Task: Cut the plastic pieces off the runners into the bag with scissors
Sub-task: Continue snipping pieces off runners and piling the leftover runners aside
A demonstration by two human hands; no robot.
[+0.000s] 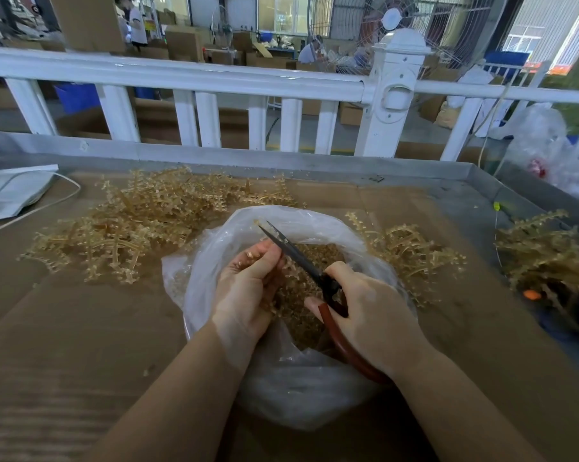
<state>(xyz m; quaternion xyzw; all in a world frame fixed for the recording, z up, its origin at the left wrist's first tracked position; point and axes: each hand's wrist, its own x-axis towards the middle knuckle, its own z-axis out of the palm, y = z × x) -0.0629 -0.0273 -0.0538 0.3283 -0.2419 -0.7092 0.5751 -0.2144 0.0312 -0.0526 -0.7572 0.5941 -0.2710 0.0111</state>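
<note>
A clear plastic bag (301, 388) lies open in the middle of the cardboard-covered table, with several small amber plastic pieces (318, 258) heaped inside. Above its mouth my left hand (248, 288) grips an amber runner (283, 295), fingers curled round it. My right hand (371, 315) holds the scissors (298, 256) by their red-brown handles. The dark blades point up and left past my left fingers. A big pile of amber runners (138, 225) lies left of the bag, and a smaller pile of runners (404, 251) lies right of it.
A further heap of runners (544, 255) sits at the table's right edge beside clear bags (548, 148). A grey folded bag (11, 191) lies at the far left. A raised metal rim (248, 158) and a white railing (215, 81) close off the far side.
</note>
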